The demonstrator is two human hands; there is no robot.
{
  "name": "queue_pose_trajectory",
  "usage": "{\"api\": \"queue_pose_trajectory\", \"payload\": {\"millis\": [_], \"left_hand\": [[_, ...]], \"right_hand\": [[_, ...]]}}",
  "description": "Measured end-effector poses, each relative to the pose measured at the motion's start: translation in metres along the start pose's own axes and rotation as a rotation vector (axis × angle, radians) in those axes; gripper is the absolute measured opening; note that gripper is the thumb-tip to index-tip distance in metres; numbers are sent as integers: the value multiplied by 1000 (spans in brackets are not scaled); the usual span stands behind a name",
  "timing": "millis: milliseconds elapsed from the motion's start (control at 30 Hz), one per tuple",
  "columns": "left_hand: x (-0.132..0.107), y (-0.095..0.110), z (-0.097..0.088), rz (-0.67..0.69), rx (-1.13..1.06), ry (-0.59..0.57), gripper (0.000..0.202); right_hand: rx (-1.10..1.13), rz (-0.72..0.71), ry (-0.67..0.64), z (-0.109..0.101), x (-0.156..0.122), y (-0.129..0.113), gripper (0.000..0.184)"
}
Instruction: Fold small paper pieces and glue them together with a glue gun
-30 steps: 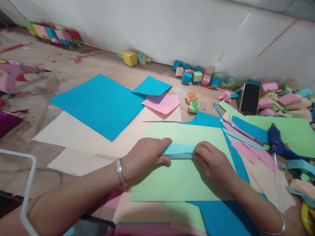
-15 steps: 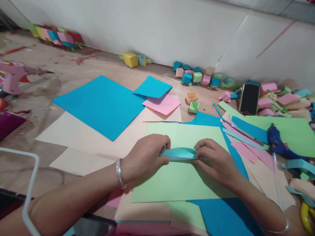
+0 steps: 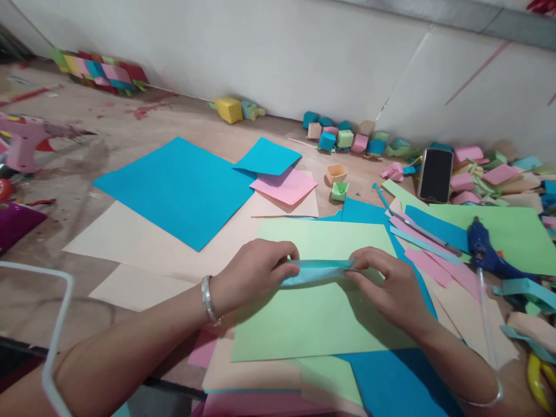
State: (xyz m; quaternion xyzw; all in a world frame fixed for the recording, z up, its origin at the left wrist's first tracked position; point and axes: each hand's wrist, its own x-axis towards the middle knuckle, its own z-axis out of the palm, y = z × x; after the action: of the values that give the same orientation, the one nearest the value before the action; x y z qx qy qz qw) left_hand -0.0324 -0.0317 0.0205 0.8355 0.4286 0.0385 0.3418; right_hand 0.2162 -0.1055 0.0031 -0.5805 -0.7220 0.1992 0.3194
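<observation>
Light-blue paper strip (image 3: 321,274): here it is, folded lengthwise, just above the pale green sheet (image 3: 299,324), mid-worktop; I can't tell whether it touches.
Left hand (image 3: 256,269): pinching the strip's left end between thumb and fingers, which hide that end from me.
Right hand (image 3: 388,284): gripping the other end, thumb below, fingers above, its last bit tucked out of sight.
Green sheet's edge: the right forearm covers its lower right corner, and more coloured sheets peek out underneath.
Pink glue gun (image 3: 24,142): sliced off by the left edge, like the purple object (image 3: 17,223) below it, which I can't make out.
White bar (image 3: 58,324): crossing in front of the left forearm, blurred, its ends out of view.
Yellow loops (image 3: 538,382): only part showing at the lower right.
Blue glue gun (image 3: 480,240): over on the right, near the phone (image 3: 435,175), whose screen is dark.
Paper pile (image 3: 499,174): heaped beside that phone, pieces overlapping too much to count.
</observation>
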Motion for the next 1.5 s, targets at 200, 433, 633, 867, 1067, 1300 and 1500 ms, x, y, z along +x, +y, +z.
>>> {"api": "queue_pose_trajectory", "payload": {"millis": [200, 433, 633, 867, 1067, 1300, 1500], "left_hand": [[0, 0, 3, 79, -6, 34, 23], [3, -2, 2, 55, 10, 55, 19], [3, -2, 1, 70, 9, 13, 27], [4, -2, 3, 41, -11, 53, 22], [4, -1, 3, 61, -60, 101, 18], [5, -4, 5, 23, -121, 62, 14], [4, -1, 8, 26, -20, 114, 17]], "right_hand": [[-15, 52, 40, 0, 1, 0, 13], [-6, 120, 31, -3, 3, 2, 7], [35, 242, 24, -2, 4, 2, 34], [57, 276, -5, -1, 3, 3, 22], [-21, 194, 23, 1, 2, 6, 19], [-117, 69, 18, 3, 1, 11, 12], [-242, -51, 23, 11, -1, 11, 18]]}}
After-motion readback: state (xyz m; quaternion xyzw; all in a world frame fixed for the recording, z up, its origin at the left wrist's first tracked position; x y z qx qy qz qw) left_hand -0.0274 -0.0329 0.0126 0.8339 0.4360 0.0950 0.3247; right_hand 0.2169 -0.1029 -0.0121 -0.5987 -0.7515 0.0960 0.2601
